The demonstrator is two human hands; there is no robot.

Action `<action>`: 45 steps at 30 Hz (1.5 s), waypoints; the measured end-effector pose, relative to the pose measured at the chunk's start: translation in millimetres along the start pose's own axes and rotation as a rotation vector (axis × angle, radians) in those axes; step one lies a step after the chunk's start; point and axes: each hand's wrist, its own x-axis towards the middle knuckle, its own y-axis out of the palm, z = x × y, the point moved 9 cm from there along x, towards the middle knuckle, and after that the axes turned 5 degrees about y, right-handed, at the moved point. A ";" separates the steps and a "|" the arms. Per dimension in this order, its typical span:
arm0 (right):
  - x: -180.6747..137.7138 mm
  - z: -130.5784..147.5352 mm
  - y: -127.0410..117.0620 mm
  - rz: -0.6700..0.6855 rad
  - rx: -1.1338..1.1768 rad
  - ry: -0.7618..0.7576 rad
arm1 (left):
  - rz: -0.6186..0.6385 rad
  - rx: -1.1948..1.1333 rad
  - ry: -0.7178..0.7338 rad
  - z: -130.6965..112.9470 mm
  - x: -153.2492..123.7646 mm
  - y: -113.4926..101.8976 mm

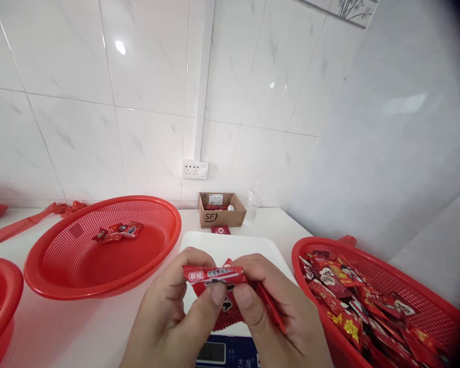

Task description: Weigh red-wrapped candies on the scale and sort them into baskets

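Both my hands meet in front of me, above a digital scale (pixel 233 347) with a white top and dark blue front panel. Thumb and fingers of my left hand (pixel 172 312) pinch the left side of a red snack packet (pixel 228 309) with white and black print. My right hand (pixel 279 306) grips the same packet from the right. A second red packet (pixel 270 306) shows between its thumb and fingers. Part of the scale's display is covered by my hands. Just behind the scale lies another dark red packet (pixel 220 230).
On the right, a red plastic basket (pixel 302 245) holds many mixed packets. A larger red basket (pixel 168 220) at left has several packets, and another basket (pixel 11 271) is cut off beside it. An SF cardboard box (pixel 224 219) and a clear bottle (pixel 253 204) stand near the tiled wall.
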 end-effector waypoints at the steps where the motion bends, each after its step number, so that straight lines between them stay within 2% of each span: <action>1: 0.2 0.3 0.3 0.015 -0.025 -0.011 | 0.005 -0.032 -0.003 1.2 1.0 -0.6; 8: 0.7 -11.2 5.4 0.076 -0.024 0.085 | 0.095 -0.125 -0.050 7.8 7.0 1.4; 19: -0.5 -2.7 5.8 0.044 -0.238 -0.040 | 0.123 -0.133 -0.065 7.7 6.8 5.7; 27: -1.1 -1.6 -0.9 -0.016 -0.166 -0.054 | 0.127 -0.206 -0.005 9.9 8.6 6.4; 34: -0.1 -5.4 -11.1 -0.129 -0.028 0.003 | 0.197 -0.076 0.026 4.3 9.9 16.5; 40: 3.0 -16.3 -0.3 0.026 -0.029 0.095 | 0.174 -0.005 0.078 -1.1 8.0 10.6; 45: 2.4 -11.8 1.3 0.051 -0.082 0.048 | 0.199 -0.053 0.010 2.4 6.4 16.4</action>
